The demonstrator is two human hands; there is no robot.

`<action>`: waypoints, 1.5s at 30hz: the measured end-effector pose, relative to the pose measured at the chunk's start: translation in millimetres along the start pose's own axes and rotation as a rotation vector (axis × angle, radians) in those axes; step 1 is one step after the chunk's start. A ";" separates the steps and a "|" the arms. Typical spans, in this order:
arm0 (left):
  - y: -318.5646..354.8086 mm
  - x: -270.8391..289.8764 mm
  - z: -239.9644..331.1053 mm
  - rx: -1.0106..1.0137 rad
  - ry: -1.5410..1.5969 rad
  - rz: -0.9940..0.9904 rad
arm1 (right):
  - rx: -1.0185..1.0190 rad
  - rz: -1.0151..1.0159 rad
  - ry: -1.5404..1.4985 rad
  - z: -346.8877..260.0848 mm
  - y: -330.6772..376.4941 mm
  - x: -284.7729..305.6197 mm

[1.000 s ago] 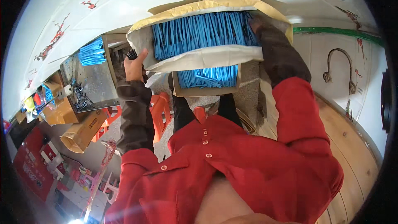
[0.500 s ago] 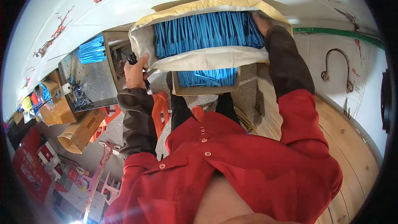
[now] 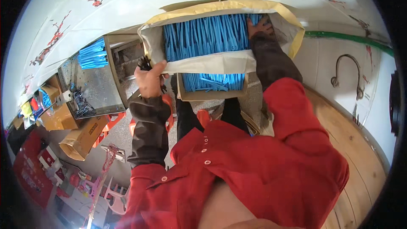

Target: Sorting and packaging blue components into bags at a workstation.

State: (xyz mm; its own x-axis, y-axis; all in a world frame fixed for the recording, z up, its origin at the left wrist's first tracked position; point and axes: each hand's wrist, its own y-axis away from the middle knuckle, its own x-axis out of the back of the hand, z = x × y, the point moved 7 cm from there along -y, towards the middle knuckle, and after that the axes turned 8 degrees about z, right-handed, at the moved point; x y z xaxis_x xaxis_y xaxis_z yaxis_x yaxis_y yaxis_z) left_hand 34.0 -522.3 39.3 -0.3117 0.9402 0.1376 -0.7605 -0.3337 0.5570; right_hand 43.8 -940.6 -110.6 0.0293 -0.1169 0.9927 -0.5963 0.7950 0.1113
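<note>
A large open sack [image 3: 220, 61] with a tan and white rim stands before me, packed with long blue plastic strips [image 3: 203, 36]. My right hand [image 3: 259, 24] reaches into the sack's right side and rests on the blue strips, fingers spread. My left hand [image 3: 149, 80] hovers at the sack's left edge, closed around a bunch of small dark parts [image 3: 145, 63]. Under the sack a cardboard box [image 3: 212, 89] holds more blue strips.
At the left a metal tray [image 3: 95, 89] holds dark small parts and a stack of blue strips [image 3: 93, 55]. Cardboard boxes [image 3: 80, 138], orange plastic stools [image 3: 112, 121] and packaged goods lie lower left. A wooden round surface [image 3: 352, 144] curves at the right, a metal hook [image 3: 347, 72] above it.
My right hand has pushed further down into the blue strips. My left hand with the dark parts has dropped slightly along the sack's left edge.
</note>
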 end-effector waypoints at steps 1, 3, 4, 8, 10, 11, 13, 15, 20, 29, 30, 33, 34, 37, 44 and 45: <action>0.8 0.3 -3.8 0.007 -0.015 0.001 | 0.039 -0.027 0.051 2.4 1.7 1.0; -1.0 -0.4 -1.6 -0.007 -0.049 -0.019 | 0.064 -0.048 0.076 -9.3 8.3 15.5; -0.7 -2.4 -1.1 -0.013 -0.046 -0.050 | 0.066 -0.045 0.076 -6.1 5.9 14.2; -6.5 13.2 3.9 -0.051 -0.074 -0.071 | 0.456 -0.033 0.229 -51.8 29.0 55.7; -6.1 16.3 6.4 -0.100 -0.082 -0.057 | 0.943 -0.162 0.081 -89.8 71.7 78.2; -5.9 13.0 5.4 -0.119 -0.130 -0.063 | 1.242 -0.146 -0.050 -103.9 98.1 90.1; -8.4 14.6 3.8 -0.191 -0.213 -0.062 | 1.694 -0.110 -0.307 -139.9 154.5 109.3; -11.5 9.4 1.3 -0.282 -0.317 -0.053 | 1.929 -0.116 -0.398 -178.0 198.9 110.7; -11.2 10.8 -1.5 0.008 0.029 0.043 | 2.079 -0.167 0.030 -223.9 219.1 43.0; -11.6 -12.5 11.5 -0.048 0.146 -0.065 | 1.825 -0.091 -0.133 -154.7 155.0 29.7; -14.5 -13.3 14.6 -0.043 0.112 -0.078 | 1.798 -0.121 -0.089 -160.7 154.1 24.9; -18.2 -10.0 6.5 -0.029 0.142 -0.111 | 1.824 -0.111 -0.123 -164.3 159.3 20.4; -19.0 -7.1 4.3 -0.028 0.134 -0.119 | 1.812 -0.151 -0.090 -169.5 165.2 25.0; -14.1 -0.7 -0.8 -0.017 0.147 -0.117 | 1.811 -0.142 -0.020 -173.1 183.4 49.8; -4.0 1.0 -2.2 -0.010 0.154 -0.011 | 1.850 -0.175 -0.185 -200.3 210.5 4.5; -6.0 3.5 -3.7 -0.009 0.150 -0.023 | 1.825 -0.193 -0.232 -200.0 210.3 10.6</action>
State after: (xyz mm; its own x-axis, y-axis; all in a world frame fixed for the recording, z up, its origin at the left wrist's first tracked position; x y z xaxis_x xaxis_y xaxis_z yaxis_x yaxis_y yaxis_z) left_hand 35.4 -517.3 33.4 -0.3754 0.9269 0.0008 -0.7732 -0.3137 0.5511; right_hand 79.2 -655.6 -67.4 0.1909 -0.3115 0.9309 -0.6238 -0.7707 -0.1299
